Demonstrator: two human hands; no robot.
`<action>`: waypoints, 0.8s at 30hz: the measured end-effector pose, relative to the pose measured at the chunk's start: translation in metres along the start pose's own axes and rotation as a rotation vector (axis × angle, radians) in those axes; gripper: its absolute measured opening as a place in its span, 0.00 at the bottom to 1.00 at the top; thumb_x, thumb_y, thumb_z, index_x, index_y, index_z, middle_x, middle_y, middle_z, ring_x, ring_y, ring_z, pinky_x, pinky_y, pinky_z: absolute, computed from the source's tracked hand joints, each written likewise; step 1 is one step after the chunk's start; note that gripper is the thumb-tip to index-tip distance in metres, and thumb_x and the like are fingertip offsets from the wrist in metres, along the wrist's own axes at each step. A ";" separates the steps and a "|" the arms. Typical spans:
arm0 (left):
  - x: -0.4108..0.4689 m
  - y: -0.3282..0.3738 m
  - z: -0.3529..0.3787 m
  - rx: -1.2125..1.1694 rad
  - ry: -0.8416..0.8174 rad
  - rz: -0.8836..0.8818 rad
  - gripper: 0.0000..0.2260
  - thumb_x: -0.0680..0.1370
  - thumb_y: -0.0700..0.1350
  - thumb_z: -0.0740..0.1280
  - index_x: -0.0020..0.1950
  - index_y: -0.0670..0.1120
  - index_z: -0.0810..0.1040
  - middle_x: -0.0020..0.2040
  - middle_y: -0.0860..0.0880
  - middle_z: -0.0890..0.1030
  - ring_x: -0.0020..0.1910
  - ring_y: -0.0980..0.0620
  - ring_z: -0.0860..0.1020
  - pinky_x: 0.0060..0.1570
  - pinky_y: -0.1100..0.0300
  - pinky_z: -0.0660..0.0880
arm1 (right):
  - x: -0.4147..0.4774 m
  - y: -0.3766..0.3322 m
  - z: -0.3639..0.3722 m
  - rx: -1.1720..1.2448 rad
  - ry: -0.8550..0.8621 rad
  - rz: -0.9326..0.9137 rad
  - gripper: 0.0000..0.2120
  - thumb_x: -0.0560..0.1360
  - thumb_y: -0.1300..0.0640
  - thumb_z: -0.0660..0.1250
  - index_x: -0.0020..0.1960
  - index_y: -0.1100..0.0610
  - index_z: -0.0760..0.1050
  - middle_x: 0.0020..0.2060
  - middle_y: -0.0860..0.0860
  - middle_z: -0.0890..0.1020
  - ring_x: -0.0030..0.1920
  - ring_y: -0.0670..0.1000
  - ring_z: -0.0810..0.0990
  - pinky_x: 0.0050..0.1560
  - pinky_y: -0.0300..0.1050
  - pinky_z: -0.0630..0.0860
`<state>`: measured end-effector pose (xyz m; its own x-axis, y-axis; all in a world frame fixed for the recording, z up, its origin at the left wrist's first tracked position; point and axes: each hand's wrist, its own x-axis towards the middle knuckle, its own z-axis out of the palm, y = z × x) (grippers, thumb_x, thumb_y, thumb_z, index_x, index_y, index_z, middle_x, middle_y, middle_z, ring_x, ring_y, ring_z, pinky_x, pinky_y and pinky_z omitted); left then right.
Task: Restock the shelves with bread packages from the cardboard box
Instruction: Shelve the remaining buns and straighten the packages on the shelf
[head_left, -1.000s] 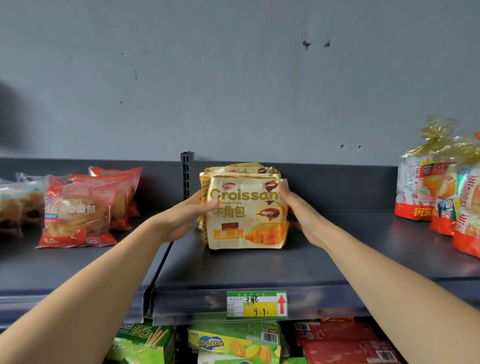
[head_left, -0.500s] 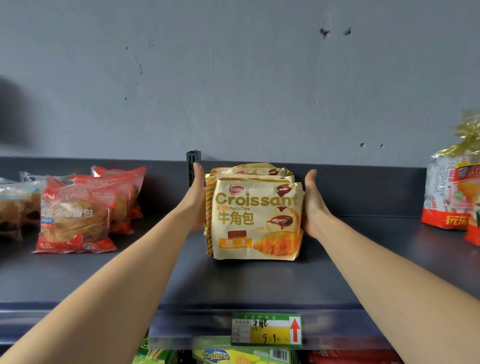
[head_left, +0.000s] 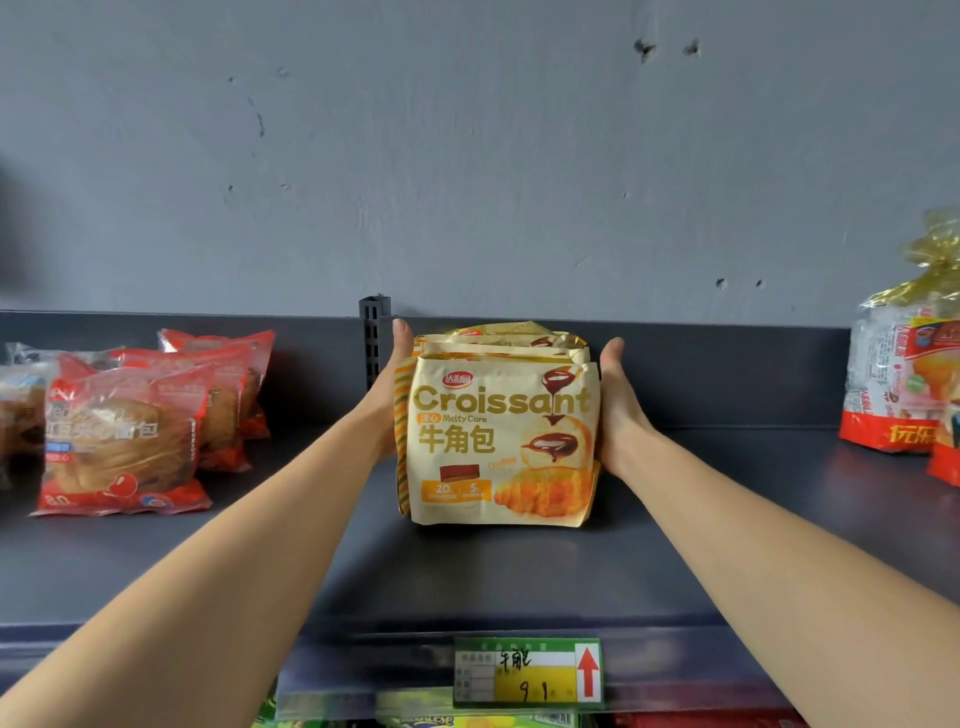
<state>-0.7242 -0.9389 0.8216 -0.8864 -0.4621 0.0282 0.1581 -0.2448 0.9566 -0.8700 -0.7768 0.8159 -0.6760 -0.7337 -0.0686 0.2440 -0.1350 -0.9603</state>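
On shelf (head_left: 467, 571), croissant pkgs (head_left: 498, 441) unmoved.

- croissant packs (head_left: 498, 441): cream-yellow bags standing upright in a tight front-to-back row, "Croissant" label facing out
- sitting mid-shelf (head_left: 467, 571), on the dark grey deck, near the back panel

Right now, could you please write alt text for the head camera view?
Left hand and right hand press flat against the sides of upright croissant packages on a dark shelf. Red bread packs sit left, a price tag below.
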 end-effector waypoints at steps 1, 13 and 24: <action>0.000 -0.001 0.000 0.007 0.004 0.005 0.37 0.74 0.72 0.44 0.54 0.45 0.79 0.44 0.44 0.86 0.41 0.45 0.85 0.36 0.54 0.82 | 0.000 0.000 0.000 -0.007 0.012 -0.004 0.46 0.71 0.24 0.39 0.56 0.55 0.82 0.51 0.59 0.85 0.53 0.61 0.82 0.57 0.57 0.77; -0.016 0.002 -0.018 0.246 0.285 0.032 0.43 0.66 0.79 0.48 0.59 0.49 0.82 0.56 0.43 0.83 0.58 0.40 0.80 0.66 0.41 0.69 | -0.010 0.005 -0.005 -0.173 0.112 -0.086 0.44 0.71 0.24 0.40 0.58 0.51 0.81 0.50 0.56 0.85 0.54 0.59 0.82 0.63 0.59 0.73; -0.056 0.008 -0.017 0.519 0.413 0.124 0.36 0.75 0.71 0.50 0.70 0.46 0.72 0.67 0.44 0.75 0.67 0.45 0.71 0.64 0.47 0.68 | -0.057 0.001 -0.020 -0.608 0.363 -0.136 0.31 0.80 0.36 0.47 0.72 0.55 0.67 0.69 0.55 0.71 0.70 0.56 0.68 0.70 0.57 0.66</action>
<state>-0.6665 -0.9293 0.8230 -0.6197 -0.7736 0.1325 -0.0730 0.2249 0.9716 -0.8448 -0.7217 0.8137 -0.8869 -0.4553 0.0782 -0.2179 0.2630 -0.9399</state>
